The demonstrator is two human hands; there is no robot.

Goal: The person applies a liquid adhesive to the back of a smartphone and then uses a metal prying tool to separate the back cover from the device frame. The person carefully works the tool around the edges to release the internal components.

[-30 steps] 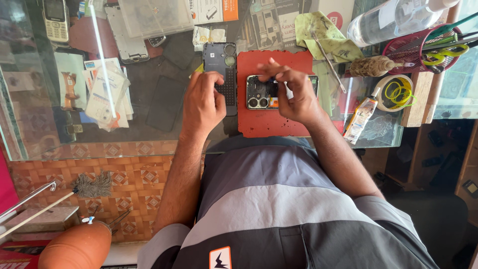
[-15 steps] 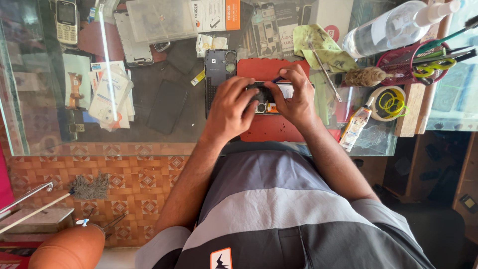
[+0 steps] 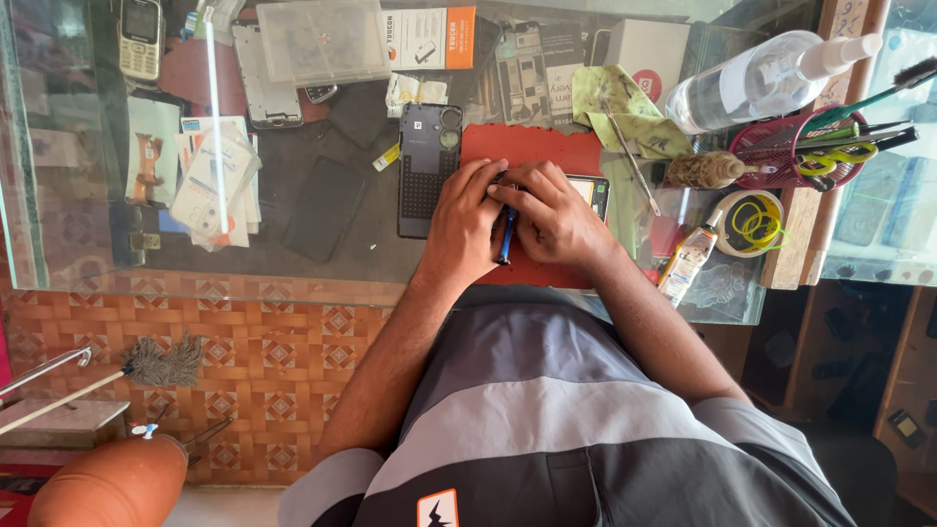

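Phone (image 3: 590,192) under both hands' grip

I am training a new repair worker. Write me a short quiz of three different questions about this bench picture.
1. True or false: both hands, left hand and right hand, are over the red mat.
2. What lies just left of the hands on the glass: A) black phone back cover, B) a hammer, C) a cup?
3. What colour is the thin tool between the hands?

Key: 1 true; 2 A; 3 blue.
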